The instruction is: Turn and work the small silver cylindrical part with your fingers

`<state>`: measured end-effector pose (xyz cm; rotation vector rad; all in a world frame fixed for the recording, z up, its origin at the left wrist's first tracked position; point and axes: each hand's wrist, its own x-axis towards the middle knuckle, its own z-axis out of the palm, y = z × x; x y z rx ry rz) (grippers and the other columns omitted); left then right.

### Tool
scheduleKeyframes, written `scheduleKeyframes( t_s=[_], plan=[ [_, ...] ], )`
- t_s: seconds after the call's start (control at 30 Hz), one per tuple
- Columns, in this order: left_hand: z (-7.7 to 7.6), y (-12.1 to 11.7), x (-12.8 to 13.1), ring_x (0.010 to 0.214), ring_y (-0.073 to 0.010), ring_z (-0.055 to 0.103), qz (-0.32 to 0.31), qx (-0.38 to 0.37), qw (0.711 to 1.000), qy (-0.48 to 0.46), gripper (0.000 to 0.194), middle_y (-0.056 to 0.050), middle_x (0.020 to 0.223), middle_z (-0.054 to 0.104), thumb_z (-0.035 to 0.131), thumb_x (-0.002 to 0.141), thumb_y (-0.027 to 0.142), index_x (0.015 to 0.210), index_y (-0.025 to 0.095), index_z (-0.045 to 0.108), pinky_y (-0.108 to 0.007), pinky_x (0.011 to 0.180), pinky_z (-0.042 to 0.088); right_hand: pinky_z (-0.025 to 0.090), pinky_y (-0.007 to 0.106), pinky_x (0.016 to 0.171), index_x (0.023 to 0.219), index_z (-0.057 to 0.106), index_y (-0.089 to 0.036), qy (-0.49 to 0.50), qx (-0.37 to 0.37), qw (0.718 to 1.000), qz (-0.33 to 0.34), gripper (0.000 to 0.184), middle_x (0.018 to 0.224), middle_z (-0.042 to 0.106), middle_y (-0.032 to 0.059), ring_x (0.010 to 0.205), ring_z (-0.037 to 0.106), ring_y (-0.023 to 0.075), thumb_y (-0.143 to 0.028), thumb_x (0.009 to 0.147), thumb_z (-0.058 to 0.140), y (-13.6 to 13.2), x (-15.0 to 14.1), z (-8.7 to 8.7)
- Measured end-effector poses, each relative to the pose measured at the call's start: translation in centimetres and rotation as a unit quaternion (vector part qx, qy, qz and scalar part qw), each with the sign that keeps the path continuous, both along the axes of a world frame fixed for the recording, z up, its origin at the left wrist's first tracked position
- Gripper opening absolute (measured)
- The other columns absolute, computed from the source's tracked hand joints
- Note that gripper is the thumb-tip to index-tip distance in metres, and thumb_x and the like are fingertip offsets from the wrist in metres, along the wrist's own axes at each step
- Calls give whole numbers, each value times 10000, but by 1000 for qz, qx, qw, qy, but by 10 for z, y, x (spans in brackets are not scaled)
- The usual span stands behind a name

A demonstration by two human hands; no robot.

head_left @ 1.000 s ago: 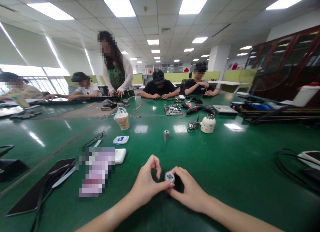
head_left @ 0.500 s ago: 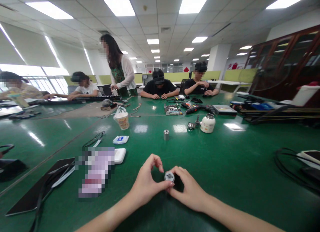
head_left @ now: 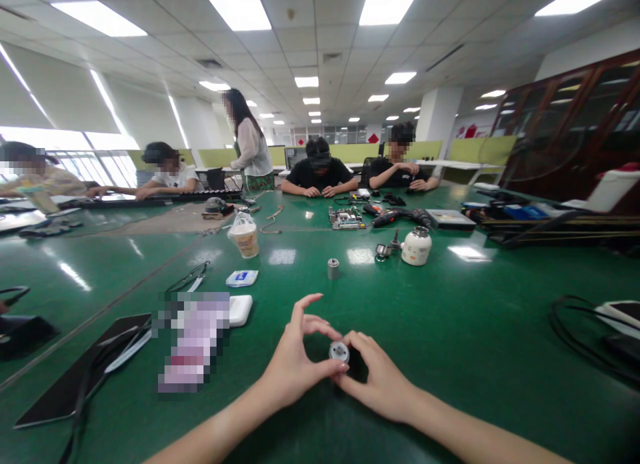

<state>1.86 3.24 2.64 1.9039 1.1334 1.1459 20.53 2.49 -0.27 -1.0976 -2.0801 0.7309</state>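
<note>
A small round metal part, silver with small dark holes in its top face, is held near the front middle of the green table. My right hand grips it from the right between thumb and fingers. From the left, my left hand has its thumb against the near side and a fingertip at the far side, with the index finger raised away. The fingers partly hide the part's side. Farther ahead, a similar silver metal cylinder stands upright on the table.
The green table bears a white jar, a cup in a plastic bag, a small packet, a white case, a black tablet and cables. A circuit board and a power drill lie farther off. Several people are opposite.
My left index finger has lifted off upward, and another left finger now reaches the part's far side. My right hand stays put. A standing person in the background has turned and moved right.
</note>
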Motion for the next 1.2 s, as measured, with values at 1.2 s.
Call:
scheduleKeyframes(
  t_s=[1.2],
  plan=[
    [-5, -1, -1, 611, -135, 495, 39, 19, 999, 25, 560, 115, 633, 444, 832, 627, 220, 976, 238, 395, -258, 667, 375, 432, 338, 811, 960, 573, -231, 7, 1, 1000, 7, 216, 959, 633, 15, 904, 570, 211, -166, 776, 667, 0, 0, -1]
  ],
)
